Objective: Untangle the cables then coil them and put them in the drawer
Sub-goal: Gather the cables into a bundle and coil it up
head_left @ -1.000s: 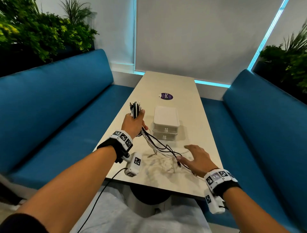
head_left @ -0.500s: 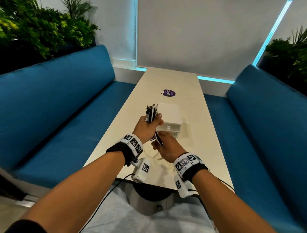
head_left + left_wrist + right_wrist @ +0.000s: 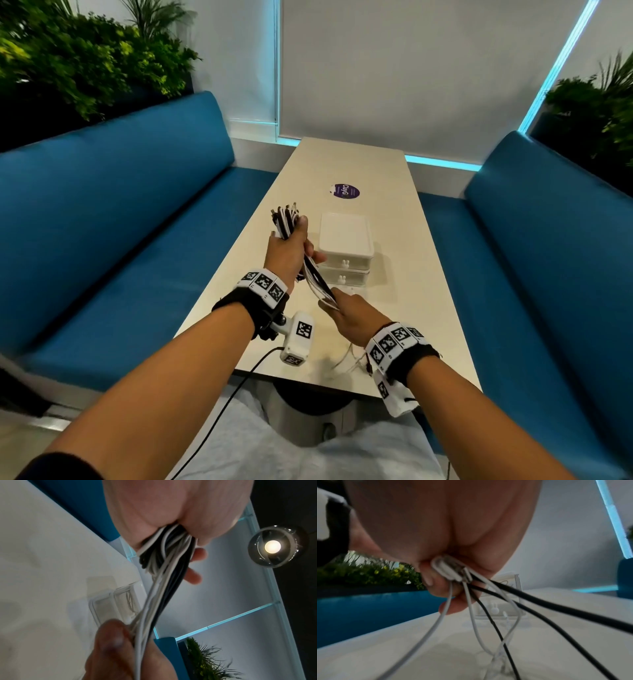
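Observation:
My left hand (image 3: 287, 251) is raised over the table and grips a bundle of black and white cables (image 3: 286, 222), whose plug ends stick up above the fist. The cables (image 3: 159, 588) run taut down to my right hand (image 3: 349, 313), which grips them lower, near the table's front. Below the right hand several cables (image 3: 496, 615) hang loose onto the table top. A small white two-drawer box (image 3: 346, 251) stands just beyond the hands, both drawers pushed in.
The long pale table (image 3: 404, 308) runs between two blue benches (image 3: 120, 233). A purple round sticker (image 3: 346, 191) lies past the drawer box. Loose white cable (image 3: 346, 359) lies near the table's front edge. Plants (image 3: 68, 61) stand behind the benches.
My right hand left the table top, came up under the left hand and took hold of the cables, then slid down along them. My left hand lifted the bundle a little.

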Action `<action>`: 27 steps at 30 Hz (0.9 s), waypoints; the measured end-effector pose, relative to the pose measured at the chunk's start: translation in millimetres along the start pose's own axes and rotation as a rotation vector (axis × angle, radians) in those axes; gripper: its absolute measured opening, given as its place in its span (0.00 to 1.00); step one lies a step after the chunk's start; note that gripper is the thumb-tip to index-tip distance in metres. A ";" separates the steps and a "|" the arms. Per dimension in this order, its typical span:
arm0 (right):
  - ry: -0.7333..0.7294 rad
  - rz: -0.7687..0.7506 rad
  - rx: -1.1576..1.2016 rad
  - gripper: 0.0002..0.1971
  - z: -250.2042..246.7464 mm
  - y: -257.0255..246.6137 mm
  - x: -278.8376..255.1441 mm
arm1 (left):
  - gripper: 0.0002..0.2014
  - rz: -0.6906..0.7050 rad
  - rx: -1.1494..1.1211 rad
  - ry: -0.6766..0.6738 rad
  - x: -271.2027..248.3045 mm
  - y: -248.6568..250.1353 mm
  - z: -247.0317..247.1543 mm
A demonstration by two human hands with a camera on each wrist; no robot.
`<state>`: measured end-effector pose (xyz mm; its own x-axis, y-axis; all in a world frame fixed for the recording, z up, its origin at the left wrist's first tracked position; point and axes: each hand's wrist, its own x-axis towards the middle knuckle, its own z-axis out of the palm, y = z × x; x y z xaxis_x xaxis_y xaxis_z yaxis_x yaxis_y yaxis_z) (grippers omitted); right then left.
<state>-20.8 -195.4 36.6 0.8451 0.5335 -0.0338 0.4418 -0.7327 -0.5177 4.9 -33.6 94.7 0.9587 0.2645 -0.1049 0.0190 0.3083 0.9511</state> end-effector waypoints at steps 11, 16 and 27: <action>-0.135 0.023 -0.073 0.17 7.3 -12.8 0.7 | 0.19 -0.089 0.155 -0.161 -4.2 -2.4 -7.7; -0.137 0.043 -0.058 0.13 -4.4 0.3 -3.6 | 0.16 0.047 0.812 -0.323 -4.9 -14.6 -21.8; -0.119 0.127 0.132 0.11 -16.9 7.7 -4.7 | 0.18 0.138 1.340 -0.737 -23.9 -26.7 -16.8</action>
<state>-16.2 -210.7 47.2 0.8469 0.4917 -0.2025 0.2840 -0.7401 -0.6096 -23.3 -32.8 67.0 0.8897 -0.4010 -0.2183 -0.2333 -0.8102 0.5377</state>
